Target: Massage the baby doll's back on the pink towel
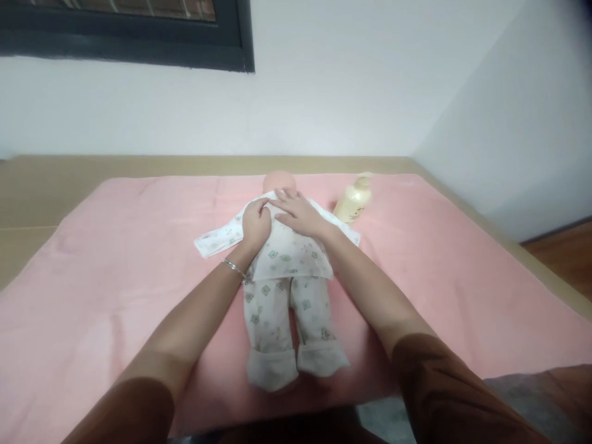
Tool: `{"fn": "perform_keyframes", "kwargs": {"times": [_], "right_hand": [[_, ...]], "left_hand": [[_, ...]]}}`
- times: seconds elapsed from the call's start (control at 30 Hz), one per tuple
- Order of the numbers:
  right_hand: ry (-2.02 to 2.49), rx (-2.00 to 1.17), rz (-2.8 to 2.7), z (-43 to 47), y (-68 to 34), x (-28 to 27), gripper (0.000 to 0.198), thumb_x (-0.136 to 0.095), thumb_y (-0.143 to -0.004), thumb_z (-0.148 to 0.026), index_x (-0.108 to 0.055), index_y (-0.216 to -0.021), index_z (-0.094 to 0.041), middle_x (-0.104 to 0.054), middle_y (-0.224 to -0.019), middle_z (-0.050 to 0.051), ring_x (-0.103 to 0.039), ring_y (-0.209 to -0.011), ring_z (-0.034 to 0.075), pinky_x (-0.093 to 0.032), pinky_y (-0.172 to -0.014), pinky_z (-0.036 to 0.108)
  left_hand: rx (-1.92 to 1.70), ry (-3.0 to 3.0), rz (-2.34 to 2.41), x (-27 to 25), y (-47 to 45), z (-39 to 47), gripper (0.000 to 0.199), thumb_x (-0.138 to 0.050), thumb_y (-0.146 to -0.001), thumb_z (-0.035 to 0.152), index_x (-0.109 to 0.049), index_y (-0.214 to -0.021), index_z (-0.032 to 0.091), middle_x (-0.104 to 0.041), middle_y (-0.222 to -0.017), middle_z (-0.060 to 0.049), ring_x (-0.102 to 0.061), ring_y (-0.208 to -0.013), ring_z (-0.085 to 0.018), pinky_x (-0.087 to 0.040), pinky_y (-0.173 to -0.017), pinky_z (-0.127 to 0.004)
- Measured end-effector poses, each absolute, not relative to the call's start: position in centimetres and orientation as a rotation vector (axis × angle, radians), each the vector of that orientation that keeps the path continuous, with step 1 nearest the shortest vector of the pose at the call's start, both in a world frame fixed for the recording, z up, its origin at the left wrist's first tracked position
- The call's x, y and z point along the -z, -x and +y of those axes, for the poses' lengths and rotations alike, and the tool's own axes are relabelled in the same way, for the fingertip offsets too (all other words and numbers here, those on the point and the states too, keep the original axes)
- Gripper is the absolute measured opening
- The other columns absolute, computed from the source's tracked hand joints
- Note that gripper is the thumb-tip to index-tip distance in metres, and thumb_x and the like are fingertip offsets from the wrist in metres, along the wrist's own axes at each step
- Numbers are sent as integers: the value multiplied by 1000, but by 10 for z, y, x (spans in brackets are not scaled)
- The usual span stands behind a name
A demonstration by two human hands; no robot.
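A baby doll in a white patterned top (293, 256) and matching trousers (271, 308) lies on a pink cloth, its legs toward me. The doll's bare head (279, 179) shows at the far end, partly behind my hands. My left hand (257, 223) is closed at the chest and shoulder on the left, apparently gripping the top; its fingertips are partly hidden. Flat on the upper chest rests my right hand (300, 213), fingers spread and pointing toward my left hand. Both sleeves of the top stretch out sideways.
Right of the doll, a pale yellow pump bottle (355, 200) leans at a tilt on the pink cloth (152, 253). A beige padded edge (324, 164) borders the cloth, against a white wall (333, 80). A dark window frame (139, 43) is at upper left.
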State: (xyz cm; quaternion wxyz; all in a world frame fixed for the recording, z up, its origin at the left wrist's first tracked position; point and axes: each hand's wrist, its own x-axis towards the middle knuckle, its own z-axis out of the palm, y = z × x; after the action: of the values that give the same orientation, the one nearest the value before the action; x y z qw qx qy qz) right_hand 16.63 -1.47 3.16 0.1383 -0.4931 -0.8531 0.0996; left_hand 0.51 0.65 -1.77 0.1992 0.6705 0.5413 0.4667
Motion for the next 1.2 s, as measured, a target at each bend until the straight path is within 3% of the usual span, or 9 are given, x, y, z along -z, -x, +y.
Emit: {"fn": "perform_keyframes", "kwargs": {"times": [0.1, 0.2, 0.4, 0.57, 0.7, 0.83, 0.93, 1.07, 1.2], "right_hand": [[1619, -284, -2344, -14, -168, -31, 66, -33, -104, -46, -29, -159, -11, -17, -169, 16, -16, -158, 31, -17, -127, 56], [1809, -152, -2281, -37, -145, -34, 65, -28, -104, -38, -25, -158, -1, -24, -165, 25, -23, -155, 36, -23, -124, 56], [1604, -2, -2560, -72, -119, -40, 64, -36, -99, -26, -30, -155, 6, -22, -165, 25, -16, -156, 41, -14, -128, 56], [1456, -267, -2485, -31, -153, -36, 57, -34, -100, -30, -39, -156, -18, -24, -168, 8, -17, -158, 29, -13, -129, 56], [1683, -262, -2281, -17, -163, -30, 65, -31, -103, -43, -30, -158, -9, -22, -168, 16, -20, -157, 33, -19, -126, 56], [1858, -44, -2226, -45, -134, -29, 62, -29, -103, -34, -32, -156, -2, -29, -163, 25, -29, -152, 40, -25, -122, 57], [1756, 45, -2395, -62, -116, -32, 62, -33, -100, -28, -34, -156, -3, -24, -166, 22, -21, -154, 43, -19, -123, 62], [1622, -126, -2485, -49, -127, -35, 60, -30, -99, -26, -34, -157, -10, -22, -168, 12, -15, -158, 32, -14, -127, 60], [1724, -321, -2276, -19, -151, -29, 64, -23, -103, -38, -24, -160, -9, -11, -170, 13, -11, -159, 31, -14, -128, 56]], "left_hand": [[-1287, -1886, 1533, 16, -6, 6, 45, -40, -87, 20, -70, -121, 16, -70, -129, -9, -61, -125, -24, -46, -115, -40], [-1302, -1864, 1537, 17, -5, 6, 45, -40, -86, 19, -71, -119, 16, -70, -129, -9, -61, -125, -24, -45, -115, -41], [-1327, -1782, 1500, 21, -4, 8, 44, -39, -84, 19, -72, -113, 17, -72, -125, -8, -63, -121, -23, -48, -113, -40], [-1348, -1797, 1492, 20, -4, 8, 44, -39, -86, 19, -71, -116, 17, -71, -126, -9, -62, -123, -24, -46, -114, -43], [-1319, -1835, 1499, 19, -4, 8, 43, -42, -86, 20, -71, -118, 17, -70, -128, -9, -61, -125, -25, -45, -116, -42], [-1338, -1822, 1498, 20, -4, 7, 43, -42, -86, 19, -72, -116, 16, -71, -127, -9, -61, -125, -24, -45, -116, -41], [-1334, -1800, 1491, 22, -2, 8, 42, -42, -85, 19, -72, -114, 16, -72, -125, -8, -62, -123, -24, -46, -114, -40], [-1293, -1876, 1494, 19, -2, 9, 44, -38, -87, 19, -71, -116, 17, -71, -126, -9, -63, -121, -24, -48, -113, -41], [-1025, -2136, 1586, 6, -9, 4, 48, -35, -94, 22, -63, -131, 10, -61, -143, -15, -52, -139, -28, -34, -123, -48]]}}
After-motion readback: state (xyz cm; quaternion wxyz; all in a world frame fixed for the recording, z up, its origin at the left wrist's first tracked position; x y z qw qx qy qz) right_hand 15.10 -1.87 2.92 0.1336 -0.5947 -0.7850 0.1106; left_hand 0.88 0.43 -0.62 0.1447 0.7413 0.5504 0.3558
